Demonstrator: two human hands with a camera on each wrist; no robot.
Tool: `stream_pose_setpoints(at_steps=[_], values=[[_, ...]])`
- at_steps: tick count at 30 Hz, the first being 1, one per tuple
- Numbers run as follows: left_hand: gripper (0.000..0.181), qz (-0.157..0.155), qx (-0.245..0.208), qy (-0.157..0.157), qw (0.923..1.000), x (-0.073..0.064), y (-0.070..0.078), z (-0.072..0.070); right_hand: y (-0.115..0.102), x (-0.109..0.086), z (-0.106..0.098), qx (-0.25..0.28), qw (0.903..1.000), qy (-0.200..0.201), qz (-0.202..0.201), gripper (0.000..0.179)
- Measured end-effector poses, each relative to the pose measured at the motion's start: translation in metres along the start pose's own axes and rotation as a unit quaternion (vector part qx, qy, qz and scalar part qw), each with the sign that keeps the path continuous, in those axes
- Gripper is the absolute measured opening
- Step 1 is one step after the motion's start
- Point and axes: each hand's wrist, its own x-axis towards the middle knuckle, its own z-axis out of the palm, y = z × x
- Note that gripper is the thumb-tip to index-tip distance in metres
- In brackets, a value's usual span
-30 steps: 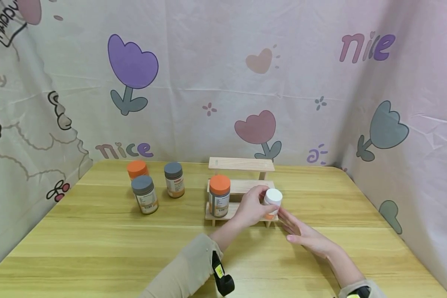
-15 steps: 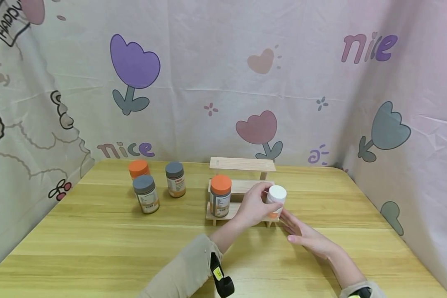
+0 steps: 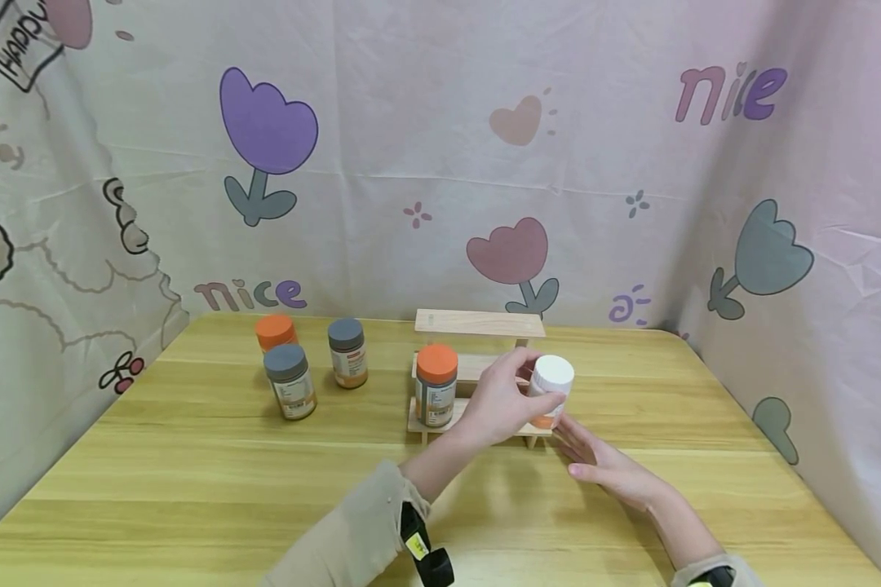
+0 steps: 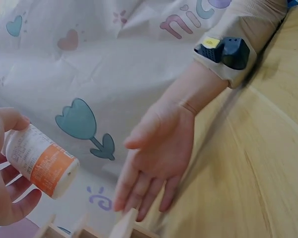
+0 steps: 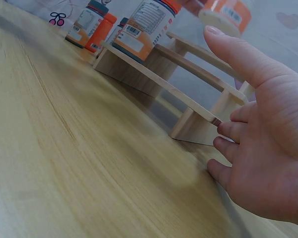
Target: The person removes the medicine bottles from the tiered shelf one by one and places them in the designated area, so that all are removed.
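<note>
My left hand [image 3: 501, 401] grips a small white pill bottle [image 3: 553, 377] with a white lid and an orange band on its label [image 4: 52, 171]. The bottle is raised above the right end of the lowest step of a three-tier wooden rack [image 3: 479, 323]; in the right wrist view its base hangs above the wood. My right hand [image 3: 608, 471] is held low with fingers extended, its fingertips at the right end of that lowest step. On the same step, at the left, stands a grey supplement jar [image 3: 436, 390] with an orange lid.
Left of the rack, a grey-lidded jar [image 3: 290, 383] stands in front of an orange-lidded jar [image 3: 276, 329], partly hiding it. Another grey-lidded jar [image 3: 348, 354] is just to their right. A printed cloth [image 3: 411, 130] hangs behind the wooden table [image 3: 264, 497].
The left hand has lifted the white pill bottle a little up and to the right from the lowest step. The right hand and the jars have stayed in place.
</note>
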Motion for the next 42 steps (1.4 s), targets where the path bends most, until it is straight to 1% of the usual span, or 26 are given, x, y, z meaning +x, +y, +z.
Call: stream_pose_setpoints(at_steps=[5,12,17,22,27,33,37,42], values=[[0.045,0.029,-0.02,0.002,0.9994,-0.004,0.01,-0.01,0.001,0.001,0.0,0.012,0.9997,-0.008,-0.017,0.077],[0.044,0.058,-0.02,0.009,0.9981,-0.009,0.025,-0.025,0.003,0.003,-0.001,0.034,0.9979,-0.029,-0.046,0.075],[0.042,0.073,-0.022,0.015,0.997,-0.012,0.036,-0.037,0.003,0.004,-0.001,0.038,0.9974,-0.033,-0.052,0.075],[0.042,0.081,-0.031,0.024,0.9959,-0.015,0.041,-0.053,0.003,0.003,0.0,0.034,0.9981,-0.026,-0.046,0.076],[0.042,0.08,-0.034,0.051,0.9949,-0.019,0.043,-0.07,0.002,0.004,0.0,0.034,0.9984,-0.021,-0.04,0.076],[0.043,0.065,-0.026,0.078,0.9945,-0.025,0.045,-0.095,0.003,0.005,0.0,0.044,0.9976,-0.027,-0.046,0.076],[0.043,0.042,-0.024,0.097,0.9941,-0.03,0.042,-0.112,0.003,0.005,0.0,0.042,0.9975,-0.027,-0.05,0.076],[0.044,0.008,-0.011,0.113,0.9935,-0.04,0.031,-0.134,0.002,0.004,-0.001,0.034,0.9984,-0.026,-0.037,0.076]])
